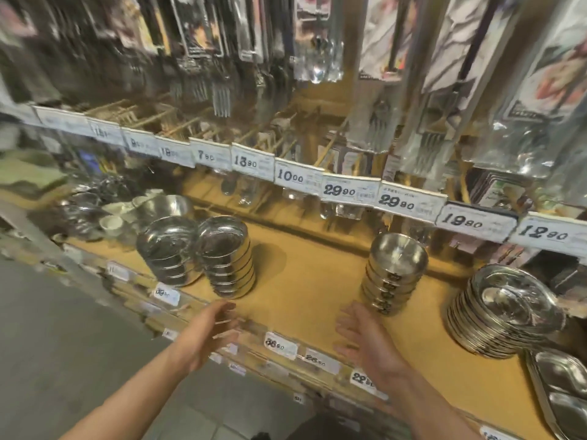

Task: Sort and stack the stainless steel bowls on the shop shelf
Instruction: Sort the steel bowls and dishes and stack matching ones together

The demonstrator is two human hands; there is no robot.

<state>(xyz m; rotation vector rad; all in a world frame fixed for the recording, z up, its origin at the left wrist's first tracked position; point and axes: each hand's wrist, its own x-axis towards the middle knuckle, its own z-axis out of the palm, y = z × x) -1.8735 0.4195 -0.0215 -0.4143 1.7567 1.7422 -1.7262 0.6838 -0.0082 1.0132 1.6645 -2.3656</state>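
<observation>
Above the tan shelf (305,281), both empty hands, left hand (206,333) and right hand (365,338), spread wide between shiny steel bowl stacks (227,258), seemingly poised to gather the right-hand stack (392,274) next.

This is a shop. Price tags (352,190) with printed amounts such as 29.90 and 10.00 line the front edges of the shelves (317,290). Packaged cutlery (374,112) hangs in rows above. Identical steel bowls (392,274) and plates (505,309) sit in stacks on the wooden shelf, with more tags along the edge below.
</observation>
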